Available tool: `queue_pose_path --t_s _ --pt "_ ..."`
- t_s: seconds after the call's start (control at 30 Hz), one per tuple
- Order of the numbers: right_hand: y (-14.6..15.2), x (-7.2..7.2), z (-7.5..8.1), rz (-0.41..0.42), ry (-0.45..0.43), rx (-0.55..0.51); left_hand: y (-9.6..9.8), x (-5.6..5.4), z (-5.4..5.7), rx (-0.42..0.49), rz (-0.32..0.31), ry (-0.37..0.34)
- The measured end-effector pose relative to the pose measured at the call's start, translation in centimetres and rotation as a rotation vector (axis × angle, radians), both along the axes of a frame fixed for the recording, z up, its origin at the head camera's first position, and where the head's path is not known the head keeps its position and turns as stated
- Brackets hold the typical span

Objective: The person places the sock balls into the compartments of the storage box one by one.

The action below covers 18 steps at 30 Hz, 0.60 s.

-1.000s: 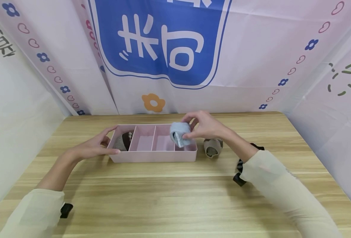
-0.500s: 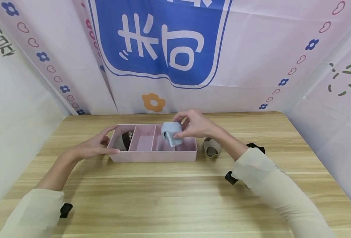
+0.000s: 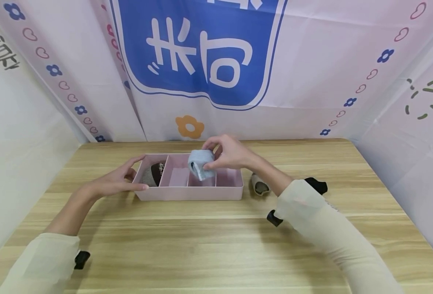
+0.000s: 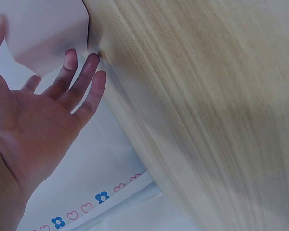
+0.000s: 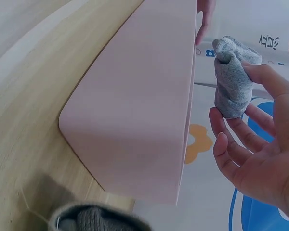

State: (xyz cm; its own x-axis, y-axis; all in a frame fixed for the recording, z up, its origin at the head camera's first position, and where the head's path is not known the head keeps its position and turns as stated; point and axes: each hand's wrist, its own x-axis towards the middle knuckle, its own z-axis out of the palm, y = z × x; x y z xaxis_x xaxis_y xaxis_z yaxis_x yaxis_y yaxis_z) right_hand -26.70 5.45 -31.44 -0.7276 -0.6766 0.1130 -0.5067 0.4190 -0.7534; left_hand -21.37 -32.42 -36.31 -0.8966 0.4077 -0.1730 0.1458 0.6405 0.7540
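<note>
Fingers (image 4: 90, 96) of the left hand (image 3: 114, 179) stretch wide over the wooden tabletop (image 3: 165, 253), thumb and forefinger holding the pink box's (image 3: 188, 194) nine-o'clock end, while the right hand (image 3: 230, 153) pinches a pale-blue cloth roll (image 3: 200, 163) just above the box's middle! Grey-and-brown cloth (image 3: 151, 175) fills the nine-o'clock compartment; a khaki roll (image 3: 259, 185) sits just beside three o'clock, black cloth (image 3: 317, 185) farther out!

Cream sleeves (image 3: 334, 228), black wrist attachments (image 3: 81, 260)
</note>
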Motion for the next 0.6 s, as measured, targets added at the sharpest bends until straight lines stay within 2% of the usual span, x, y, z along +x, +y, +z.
queue_pose_path --t_s 0.6 --pt "-3.5 -0.5 -0.5 0.001 0.016 0.03 0.0 0.0 -0.1 0.0 0.004 0.003"
